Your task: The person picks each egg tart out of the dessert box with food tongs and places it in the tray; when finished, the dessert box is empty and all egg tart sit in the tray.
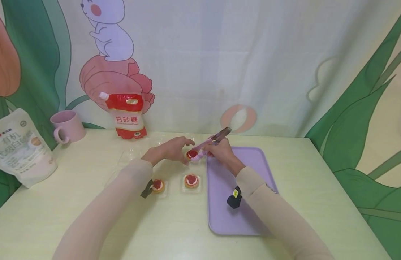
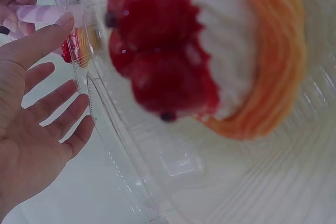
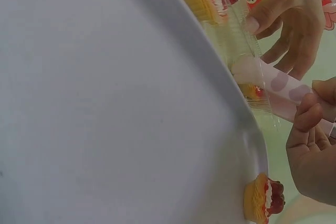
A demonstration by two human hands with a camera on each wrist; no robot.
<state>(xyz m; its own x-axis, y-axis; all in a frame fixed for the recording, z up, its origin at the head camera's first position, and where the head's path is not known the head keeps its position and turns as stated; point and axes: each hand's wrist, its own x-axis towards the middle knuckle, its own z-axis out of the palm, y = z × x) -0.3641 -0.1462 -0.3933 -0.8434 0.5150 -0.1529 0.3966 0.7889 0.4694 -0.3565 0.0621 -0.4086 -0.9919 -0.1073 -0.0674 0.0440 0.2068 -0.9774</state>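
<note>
1. A person's right hand (image 1: 221, 150) pinches a pair of pink patterned tongs (image 1: 203, 143) beyond the left edge of a lavender tray (image 1: 220, 216), the tips at a red-fruit tart (image 1: 192, 154); whether they grip it cannot be told.
2. The left hand (image 1: 174, 150), fingers spread and holding nothing, hovers just beside that tart, on the side away from the tongs.
3. Nearer the person, two more tarts, a right-hand one (image 1: 191, 181) and a left-hand one (image 1: 158, 186), sit in clear plastic containers (image 1: 199, 188) on the pale surface (image 1: 174, 231).
4. Another tart (image 3: 257, 200) appears at the tray's edge in the right wrist view.
5. At the back left stand a red-and-white sugar pouch (image 1: 130, 115), a pink mug (image 1: 70, 126) and a white pouch (image 1: 23, 148).
</note>
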